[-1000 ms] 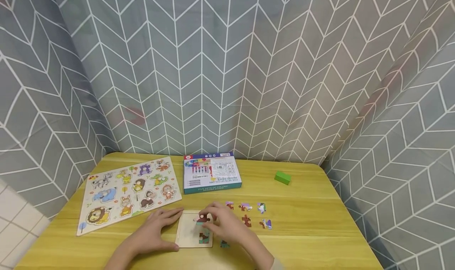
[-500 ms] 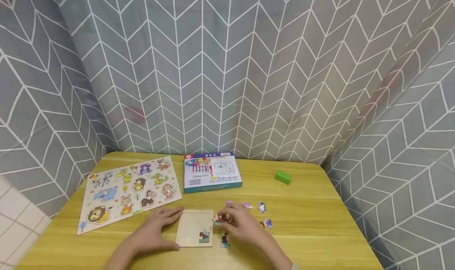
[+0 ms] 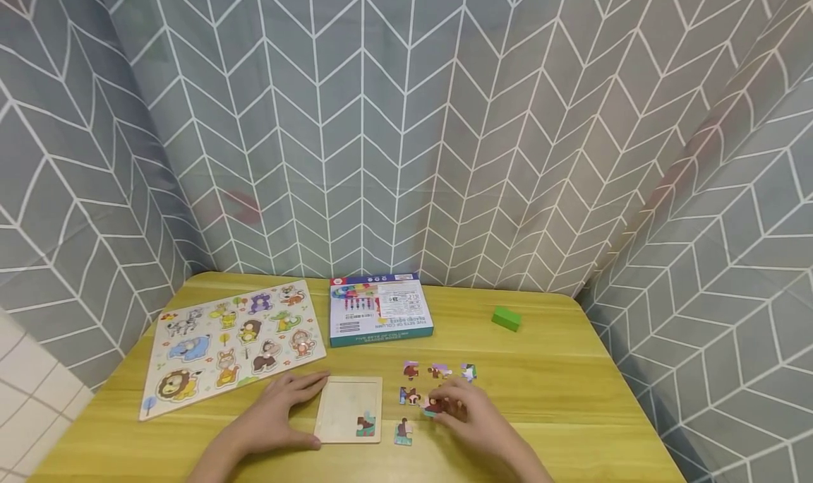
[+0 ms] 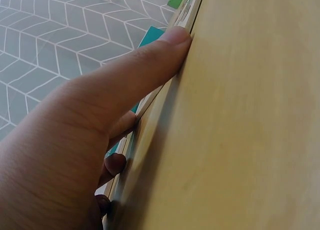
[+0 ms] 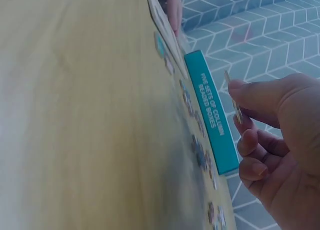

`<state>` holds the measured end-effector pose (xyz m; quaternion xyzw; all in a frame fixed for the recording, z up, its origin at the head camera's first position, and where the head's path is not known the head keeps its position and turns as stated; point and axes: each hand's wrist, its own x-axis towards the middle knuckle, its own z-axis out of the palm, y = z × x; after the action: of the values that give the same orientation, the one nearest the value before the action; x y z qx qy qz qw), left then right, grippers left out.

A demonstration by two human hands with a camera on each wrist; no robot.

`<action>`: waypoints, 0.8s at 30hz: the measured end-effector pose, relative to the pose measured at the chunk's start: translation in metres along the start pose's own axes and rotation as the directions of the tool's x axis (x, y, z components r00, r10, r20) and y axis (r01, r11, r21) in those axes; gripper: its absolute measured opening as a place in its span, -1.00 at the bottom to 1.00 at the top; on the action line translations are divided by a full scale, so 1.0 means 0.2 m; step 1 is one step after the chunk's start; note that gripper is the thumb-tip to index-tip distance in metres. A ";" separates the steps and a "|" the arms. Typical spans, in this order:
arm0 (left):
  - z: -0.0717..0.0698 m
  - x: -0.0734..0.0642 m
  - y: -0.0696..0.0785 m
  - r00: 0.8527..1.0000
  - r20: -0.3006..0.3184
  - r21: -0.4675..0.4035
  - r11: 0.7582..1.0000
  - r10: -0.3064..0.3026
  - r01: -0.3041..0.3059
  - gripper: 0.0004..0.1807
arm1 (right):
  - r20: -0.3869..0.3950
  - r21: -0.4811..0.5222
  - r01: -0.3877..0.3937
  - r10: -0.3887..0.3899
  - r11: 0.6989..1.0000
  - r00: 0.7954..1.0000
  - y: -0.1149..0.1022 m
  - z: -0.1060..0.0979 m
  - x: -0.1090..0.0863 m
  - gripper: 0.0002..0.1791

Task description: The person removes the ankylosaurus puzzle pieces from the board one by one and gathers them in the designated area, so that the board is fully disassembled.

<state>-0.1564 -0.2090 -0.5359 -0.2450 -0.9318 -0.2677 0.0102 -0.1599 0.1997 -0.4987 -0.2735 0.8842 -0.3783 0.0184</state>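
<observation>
A square wooden puzzle tray lies on the table, with one brown-and-teal puzzle piece set in its lower right corner. My left hand rests at the tray's left side, fingers and thumb spread and touching its two left corners. In the left wrist view the straight thumb lies against the tray's edge. My right hand pinches a brown, pink and teal puzzle piece above the table, right of the tray. The right wrist view shows that piece edge-on between thumb and fingertips.
Several loose puzzle pieces lie right of the tray, among them a brown-and-teal piece and a purple-topped piece. Behind are a beaded-boxes carton and a green block. An animal puzzle board lies at the left.
My right hand has carried the pinched piece from above the tray rightward, over the loose pieces. Another piece now shows in the middle row just right of the tray. The left hand has stayed put.
</observation>
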 end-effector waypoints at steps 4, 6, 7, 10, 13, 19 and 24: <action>0.00 0.00 0.00 1.000 0.001 0.005 1.000 0.000 0.000 0.18 | 0.010 0.016 -0.007 0.007 1.000 1.000 0.02 -0.02 -0.05 -0.73; 0.00 0.00 0.00 1.000 0.002 0.008 1.000 0.000 0.000 0.19 | 0.025 0.025 -0.012 0.011 1.000 1.000 0.04 -0.03 -0.07 -0.75; 0.00 0.00 0.00 1.000 0.002 0.009 1.000 0.001 -0.001 0.19 | 0.035 0.027 -0.013 0.013 1.000 0.999 0.04 -0.03 -0.08 -0.75; 0.00 0.00 0.00 1.000 -0.001 0.005 1.000 0.004 -0.004 0.18 | 0.070 0.023 -0.014 0.013 1.000 0.997 0.06 -0.03 -0.11 -0.76; -0.01 0.00 0.00 1.000 -0.008 0.008 1.000 0.009 -0.009 0.17 | 0.105 0.022 -0.019 0.017 1.000 0.994 0.08 -0.04 -0.13 -0.75; 0.00 0.00 0.00 1.000 -0.005 0.012 1.000 -0.001 0.001 0.19 | 0.140 0.056 -0.017 0.009 0.998 0.990 0.11 -0.03 -0.16 -0.77; 0.00 0.00 0.00 1.000 -0.009 0.013 1.000 0.013 -0.013 0.18 | 0.149 0.074 0.008 -0.019 0.997 0.989 0.12 -0.02 -0.16 -0.75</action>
<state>-0.1566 -0.2090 -0.5351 -0.2497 -0.9319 -0.2625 0.0178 -0.1457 0.2323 -0.5179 -0.3060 0.8639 -0.3892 0.0923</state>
